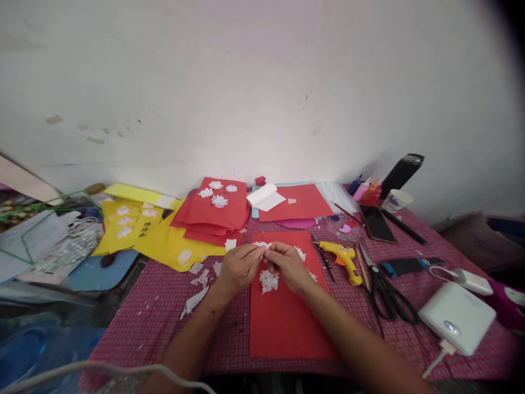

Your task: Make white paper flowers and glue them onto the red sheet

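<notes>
My left hand (241, 266) and my right hand (286, 265) meet over a sheet of red paper (287, 328). Their fingertips are pinched together on a small piece of white paper (266, 247), mostly covered by the fingers. On the red sheet below lies a white paper flower (269, 280). Other white flower shapes show partly behind my right hand, one of them (301, 253) near the sheet's upper right. Torn white paper scraps (195, 301) lie on the checked tablecloth (143, 328) left of my left hand.
Right of the sheet are a yellow glue gun (342, 258), black-handled scissors (388, 295), a phone (377, 223) and a white power bank (457, 317). Behind are stacked red sheets with white flowers (219, 201) and a white paper roll (261, 194). Yellow paper (164, 241) lies left. A cable (123, 371) crosses the lower left.
</notes>
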`<state>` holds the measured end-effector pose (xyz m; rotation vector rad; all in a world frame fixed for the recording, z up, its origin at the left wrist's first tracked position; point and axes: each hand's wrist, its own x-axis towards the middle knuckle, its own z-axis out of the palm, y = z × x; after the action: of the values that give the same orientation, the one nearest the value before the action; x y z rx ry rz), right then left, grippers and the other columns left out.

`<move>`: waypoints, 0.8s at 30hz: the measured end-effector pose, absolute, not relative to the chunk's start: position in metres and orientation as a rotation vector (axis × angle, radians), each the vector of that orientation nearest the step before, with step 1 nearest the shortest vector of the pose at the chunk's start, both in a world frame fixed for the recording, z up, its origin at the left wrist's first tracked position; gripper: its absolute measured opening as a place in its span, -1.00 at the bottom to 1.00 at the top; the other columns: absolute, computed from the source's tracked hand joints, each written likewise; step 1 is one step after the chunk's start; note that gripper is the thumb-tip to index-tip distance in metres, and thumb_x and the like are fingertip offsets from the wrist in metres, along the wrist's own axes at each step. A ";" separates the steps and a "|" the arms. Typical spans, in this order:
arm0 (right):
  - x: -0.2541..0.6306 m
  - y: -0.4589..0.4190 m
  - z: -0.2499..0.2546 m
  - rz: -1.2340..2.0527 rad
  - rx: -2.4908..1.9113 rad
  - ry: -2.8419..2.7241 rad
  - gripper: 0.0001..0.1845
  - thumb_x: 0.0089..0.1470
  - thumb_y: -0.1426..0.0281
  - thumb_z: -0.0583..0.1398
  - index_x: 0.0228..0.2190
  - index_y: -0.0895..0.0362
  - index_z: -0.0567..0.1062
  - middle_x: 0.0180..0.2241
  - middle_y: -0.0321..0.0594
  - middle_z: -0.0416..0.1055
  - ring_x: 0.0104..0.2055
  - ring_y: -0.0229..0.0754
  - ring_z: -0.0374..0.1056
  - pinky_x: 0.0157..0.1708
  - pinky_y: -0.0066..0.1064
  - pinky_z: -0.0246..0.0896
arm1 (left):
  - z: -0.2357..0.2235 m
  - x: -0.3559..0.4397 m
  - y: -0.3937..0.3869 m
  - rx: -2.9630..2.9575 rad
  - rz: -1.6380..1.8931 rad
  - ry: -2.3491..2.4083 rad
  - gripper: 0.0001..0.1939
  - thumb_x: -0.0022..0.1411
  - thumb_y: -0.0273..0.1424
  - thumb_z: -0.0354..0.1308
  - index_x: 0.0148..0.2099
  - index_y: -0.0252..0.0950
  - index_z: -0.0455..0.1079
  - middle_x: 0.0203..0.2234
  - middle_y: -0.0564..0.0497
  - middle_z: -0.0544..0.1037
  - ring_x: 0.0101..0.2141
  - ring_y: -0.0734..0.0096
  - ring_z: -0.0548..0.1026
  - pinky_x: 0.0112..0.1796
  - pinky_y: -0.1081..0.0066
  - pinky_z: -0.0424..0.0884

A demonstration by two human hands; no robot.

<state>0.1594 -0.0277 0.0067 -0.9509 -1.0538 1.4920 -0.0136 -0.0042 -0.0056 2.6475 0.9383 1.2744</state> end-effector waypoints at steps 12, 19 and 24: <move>0.160 -0.027 0.006 1.486 -0.977 -1.067 -0.82 0.01 0.35 0.22 -0.55 0.17 0.43 -0.68 -0.37 0.30 -0.68 -0.37 0.13 -0.68 -0.53 -0.06 | -0.003 -0.011 -0.006 2.673 1.298 0.920 -0.63 0.28 -0.52 0.03 0.11 -0.23 0.37 -0.14 -0.10 0.57 -0.12 0.34 0.52 -0.07 0.32 0.49; 0.160 -0.026 0.005 1.505 -0.971 -1.069 -0.80 0.03 0.34 0.22 -0.56 0.17 0.43 -0.68 -0.35 0.31 -0.68 -0.37 0.15 -0.68 -0.53 -0.04 | -0.004 -0.009 -0.006 2.636 1.339 0.907 -0.61 0.26 -0.56 0.04 0.12 -0.24 0.35 -0.14 -0.09 0.57 -0.12 0.37 0.52 -0.06 0.34 0.48; 0.161 -0.025 0.004 1.523 -0.931 -1.065 -0.80 0.05 0.33 0.22 -0.54 0.17 0.44 -0.67 -0.35 0.31 -0.67 -0.37 0.15 -0.68 -0.53 -0.04 | -0.003 -0.006 -0.007 2.589 1.352 0.922 -0.62 0.27 -0.55 0.04 0.11 -0.24 0.35 -0.14 -0.09 0.57 -0.14 0.38 0.52 -0.07 0.35 0.48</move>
<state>0.1612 -0.0249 0.0037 -0.9305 -1.0647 1.5229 -0.0062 -0.0073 -0.0034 2.5892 0.9222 1.3520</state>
